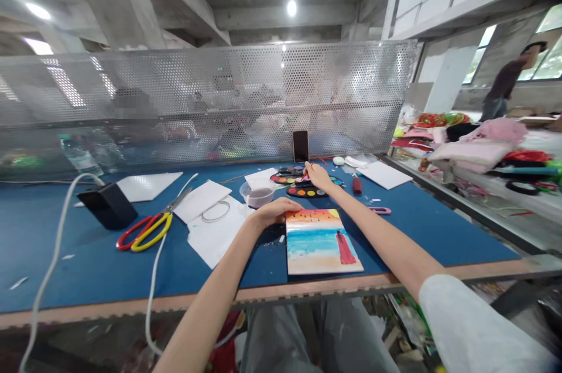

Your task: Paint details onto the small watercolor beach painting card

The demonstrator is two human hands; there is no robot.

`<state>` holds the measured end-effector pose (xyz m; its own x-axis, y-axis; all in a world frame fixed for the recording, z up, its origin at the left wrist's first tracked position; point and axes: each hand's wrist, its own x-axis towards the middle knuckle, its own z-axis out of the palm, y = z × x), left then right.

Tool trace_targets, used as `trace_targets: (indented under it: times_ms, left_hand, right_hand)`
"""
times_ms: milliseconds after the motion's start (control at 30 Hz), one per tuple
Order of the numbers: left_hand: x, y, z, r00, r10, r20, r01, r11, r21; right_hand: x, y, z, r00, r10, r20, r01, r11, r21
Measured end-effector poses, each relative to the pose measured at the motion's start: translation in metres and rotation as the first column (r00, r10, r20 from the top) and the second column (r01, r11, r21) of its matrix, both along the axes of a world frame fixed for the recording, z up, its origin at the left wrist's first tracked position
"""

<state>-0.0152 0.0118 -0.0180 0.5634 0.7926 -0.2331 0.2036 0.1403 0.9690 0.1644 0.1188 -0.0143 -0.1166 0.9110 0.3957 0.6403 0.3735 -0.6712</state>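
In the head view, the right hand [318, 177] pinches a paintbrush [304, 177] with its fingers together, just above a watercolor palette [309, 187]. The left hand [273, 213] lies flat, fingers together, at the top edge of a beach painting [318, 244] on the blue table [439, 238], beside a cup [257, 195].

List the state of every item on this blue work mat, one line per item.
Left hand: open, resting at the painting's upper edge
Right hand: gripping the paintbrush
Paintbrush: held over the palette
Watercolour palette: open, paint pans showing
Painting: lying flat, colour applied
Plastic cup: holding cloudy liquid
Scissors: lying flat, blades apparently closed
Phone: upright, screen dark
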Motion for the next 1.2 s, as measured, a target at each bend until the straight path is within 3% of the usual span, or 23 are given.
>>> trace_targets:
  times_ms: [333, 400, 500, 567, 633, 733, 800, 867, 933, 1000, 1200]
  left_hand:
    - [-0.001, 0.000, 0.001, 0.999, 0.031, -0.022, -0.032, 0.999, -0.016]
    - [-0.001, 0.001, 0.001, 0.998, 0.053, -0.027, -0.053, 0.998, -0.014]
    - [0.002, 0.003, 0.002, 0.991, 0.132, 0.009, -0.132, 0.991, -0.015]
    - [0.004, 0.004, 0.003, 0.979, 0.198, 0.057, -0.197, 0.980, -0.013]
    - [0.008, 0.004, 0.005, 0.960, 0.257, 0.112, -0.257, 0.966, -0.015]
    - [0.011, 0.001, 0.008, 0.929, 0.321, 0.182, -0.322, 0.946, -0.027]
    - [0.012, -0.003, 0.010, 0.925, 0.315, 0.212, -0.321, 0.947, -0.008]
    - [0.011, -0.007, 0.012, 0.930, 0.286, 0.230, -0.300, 0.953, 0.030]
    - [0.011, -0.010, 0.014, 0.936, 0.261, 0.234, -0.283, 0.957, 0.063]
    - [0.011, -0.012, 0.015, 0.941, 0.256, 0.223, -0.280, 0.957, 0.079]
    - [0.013, -0.013, 0.015, 0.951, 0.264, 0.159, -0.277, 0.959, 0.066]
  right_hand:
    - [-0.002, -0.006, 0.000, 1.000, -0.020, -0.014, 0.020, 1.000, 0.017]
    - [0.001, -0.003, 0.012, 0.996, -0.003, -0.090, 0.011, 0.997, 0.081]
    - [0.013, -0.010, 0.048, 0.954, 0.039, -0.297, 0.029, 0.975, 0.221]
    - [0.028, -0.035, 0.072, 0.914, 0.120, -0.387, 0.010, 0.949, 0.316]
    - [0.042, -0.079, 0.084, 0.900, 0.212, -0.381, -0.039, 0.910, 0.413]
    - [0.051, -0.167, 0.067, 0.915, 0.214, -0.342, -0.023, 0.874, 0.485]
    - [0.047, -0.219, 0.038, 0.940, 0.184, -0.286, -0.005, 0.849, 0.529]
    - [0.037, -0.253, 0.006, 0.974, 0.166, -0.154, -0.047, 0.815, 0.578]
    - [0.023, -0.269, -0.018, 0.993, 0.117, -0.007, -0.092, 0.818, 0.568]
    - [0.010, -0.272, -0.030, 0.993, 0.092, 0.075, -0.119, 0.832, 0.542]
    - [-0.009, -0.262, -0.029, 0.982, 0.034, 0.185, -0.124, 0.855, 0.504]
